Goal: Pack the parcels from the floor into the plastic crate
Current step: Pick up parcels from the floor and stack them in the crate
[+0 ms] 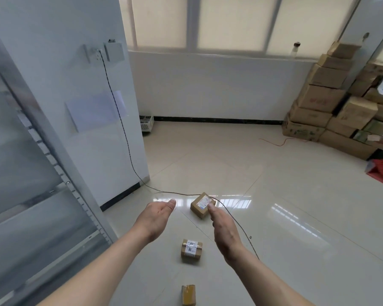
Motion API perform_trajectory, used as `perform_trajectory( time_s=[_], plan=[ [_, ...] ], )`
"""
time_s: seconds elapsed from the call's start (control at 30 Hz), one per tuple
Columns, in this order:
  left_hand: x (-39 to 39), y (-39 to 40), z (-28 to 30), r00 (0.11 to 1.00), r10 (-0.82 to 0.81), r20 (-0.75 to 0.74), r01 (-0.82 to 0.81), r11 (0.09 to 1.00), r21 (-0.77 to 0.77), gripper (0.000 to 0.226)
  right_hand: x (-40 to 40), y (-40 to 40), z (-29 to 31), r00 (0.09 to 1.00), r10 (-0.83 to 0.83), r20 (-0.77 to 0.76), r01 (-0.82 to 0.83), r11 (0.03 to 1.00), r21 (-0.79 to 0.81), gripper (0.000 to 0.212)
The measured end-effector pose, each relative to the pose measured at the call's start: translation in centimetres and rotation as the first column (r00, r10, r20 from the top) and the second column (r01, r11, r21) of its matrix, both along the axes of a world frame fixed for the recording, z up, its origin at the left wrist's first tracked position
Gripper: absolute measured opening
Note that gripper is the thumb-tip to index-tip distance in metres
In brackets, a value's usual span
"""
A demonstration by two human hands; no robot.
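Three parcels on the floor, lower centre of frame: far parcel (202,205), middle parcel (191,251), near parcel (188,294) at the bottom edge; left hand (156,217) and right hand (224,228) both held out with fingers straight, holding nothing; right fingertips overlap the far parcel, contact can't be told; black cable (128,155) runs past that parcel, so lift clear of it; white crate (146,123) sits mid-left by the wall, well apart; take one side each
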State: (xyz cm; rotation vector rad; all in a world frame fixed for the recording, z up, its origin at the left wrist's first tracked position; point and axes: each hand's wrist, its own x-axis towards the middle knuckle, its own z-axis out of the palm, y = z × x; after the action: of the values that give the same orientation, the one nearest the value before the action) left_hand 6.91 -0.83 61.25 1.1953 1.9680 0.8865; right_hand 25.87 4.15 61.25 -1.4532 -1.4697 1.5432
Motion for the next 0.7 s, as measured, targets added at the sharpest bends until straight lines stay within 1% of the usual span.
perform_trajectory(
  time_s=[0.1,0.13,0.17,0.27,0.3,0.37,0.47,0.57,0.7],
  plan=[
    [-1.3,3.0,-2.2,1.0,-0.008,0.012,0.008,0.998,-0.057,0.05,-0.9,2.6,-1.4,1.0,-0.009,0.026,0.01,0.999,-0.031,0.066],
    [-1.7,4.1,-3.0,1.0,-0.014,0.018,0.015,0.997,-0.075,0.051,-1.2,3.5,-2.0,0.999,-0.021,0.031,0.022,0.999,-0.047,0.062],
    [-2.2,5.3,-3.9,0.999,-0.024,0.028,0.026,0.996,-0.088,0.051,-1.5,4.5,-2.5,0.999,-0.034,0.027,0.035,0.997,-0.063,0.055],
    [-3.7,9.4,-6.6,0.998,-0.056,0.044,0.061,0.99,-0.128,0.039,-2.6,8.3,-4.9,0.997,-0.063,0.05,0.069,0.992,-0.11,0.025],
    [-4.2,10.9,-7.5,0.996,-0.069,0.051,0.076,0.987,-0.139,0.038,-3.1,9.6,-5.7,0.995,-0.076,0.07,0.085,0.989,-0.125,0.019],
    [-5.2,13.9,-9.1,0.993,-0.092,0.076,0.104,0.98,-0.169,0.04,-4.2,12.2,-7.2,0.988,-0.11,0.109,0.126,0.98,-0.153,0.019],
    [-7.0,17.6,-11.7,0.988,-0.132,0.086,0.149,0.956,-0.252,0.043,-6.2,15.8,-9.7,0.974,-0.159,0.16,0.191,0.959,-0.209,0.023],
    [-8.6,20.6,-14.8,0.981,-0.154,0.116,0.184,0.928,-0.324,0.039,-7.7,18.5,-12.6,0.962,-0.194,0.19,0.241,0.933,-0.266,0.021],
    [-9.2,23.4,-19.1,0.979,-0.155,0.132,0.196,0.894,-0.403,0.031,-8.8,21.4,-17.3,0.955,-0.176,0.237,0.251,0.907,-0.338,0.024]
  ],
)
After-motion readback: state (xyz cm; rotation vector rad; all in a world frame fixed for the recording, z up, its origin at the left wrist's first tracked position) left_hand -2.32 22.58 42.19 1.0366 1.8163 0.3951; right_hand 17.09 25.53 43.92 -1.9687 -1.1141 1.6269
